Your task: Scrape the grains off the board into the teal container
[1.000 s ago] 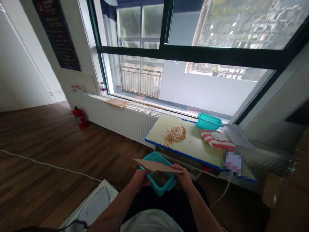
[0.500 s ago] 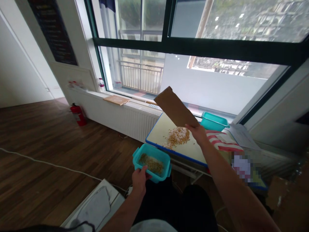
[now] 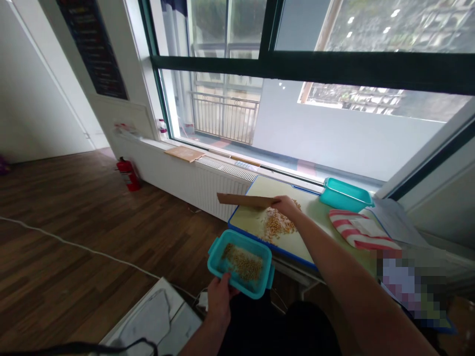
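My left hand (image 3: 220, 292) grips the near rim of a teal plastic basin (image 3: 214, 262), held just off the table's front edge. Tan grains or beans (image 3: 245, 263), mixed with something pale, lie on the basin's floor. In my right hand (image 3: 286, 206) is a strip of brown cardboard (image 3: 247, 200), nearly level and seen almost edge-on above the tabletop. Below that hand, a heap of yellow-orange kernels (image 3: 276, 225) with white powdery bits is spread on the pale, blue-edged table (image 3: 306, 247). My right forearm covers part of the table.
A second teal basin (image 3: 347, 195) stands at the back right, behind a red-and-white striped cloth (image 3: 359, 230). A radiator (image 3: 218, 185) runs below the window. A white cabinet (image 3: 148, 316) is at lower left, a cable (image 3: 92, 254) crosses the floor, and a fire extinguisher (image 3: 128, 174) stands by the wall.
My right hand has lowered the cardboard and turned it from steeply tilted to nearly level over the table. The basin stays in my left hand. The view has shifted slightly.
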`<state>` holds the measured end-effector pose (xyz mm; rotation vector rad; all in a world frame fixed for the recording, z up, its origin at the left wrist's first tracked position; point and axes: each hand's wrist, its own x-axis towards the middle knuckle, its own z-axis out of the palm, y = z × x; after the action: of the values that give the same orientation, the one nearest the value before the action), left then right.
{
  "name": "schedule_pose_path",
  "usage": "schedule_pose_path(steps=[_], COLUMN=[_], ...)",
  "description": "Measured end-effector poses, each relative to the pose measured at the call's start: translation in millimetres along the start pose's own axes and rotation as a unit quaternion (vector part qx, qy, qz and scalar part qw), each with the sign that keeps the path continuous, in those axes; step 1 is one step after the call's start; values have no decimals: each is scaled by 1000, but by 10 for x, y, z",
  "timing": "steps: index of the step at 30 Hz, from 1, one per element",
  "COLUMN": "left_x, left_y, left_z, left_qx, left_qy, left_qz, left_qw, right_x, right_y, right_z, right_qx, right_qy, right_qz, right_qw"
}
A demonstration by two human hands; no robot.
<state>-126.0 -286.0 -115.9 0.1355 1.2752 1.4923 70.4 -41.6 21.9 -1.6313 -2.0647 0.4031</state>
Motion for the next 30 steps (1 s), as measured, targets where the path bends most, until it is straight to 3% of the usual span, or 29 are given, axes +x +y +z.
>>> schedule_pose_path(steps=[8,12,22,30], left_x=[-33,-29,-21,5], left_y=[-36,-9,25,12], left_z=[65,167,417,508], left_qx=[20,3,-17,-9], left_qy=[13,-6,12,13], left_qz=[-13,0,18,27], left_qw=[1000,1000,1000,1000], right_x=[-148,-306,-662,-845], right_y=[30,34,39,-75], right_z=[23,20,5,-53], right_qx=[6,25,68,81], right_qy=[-3,-17,-41,-54], right_qz=[16,-3,-50,-89], right_qw=[1000,1000,996,991])
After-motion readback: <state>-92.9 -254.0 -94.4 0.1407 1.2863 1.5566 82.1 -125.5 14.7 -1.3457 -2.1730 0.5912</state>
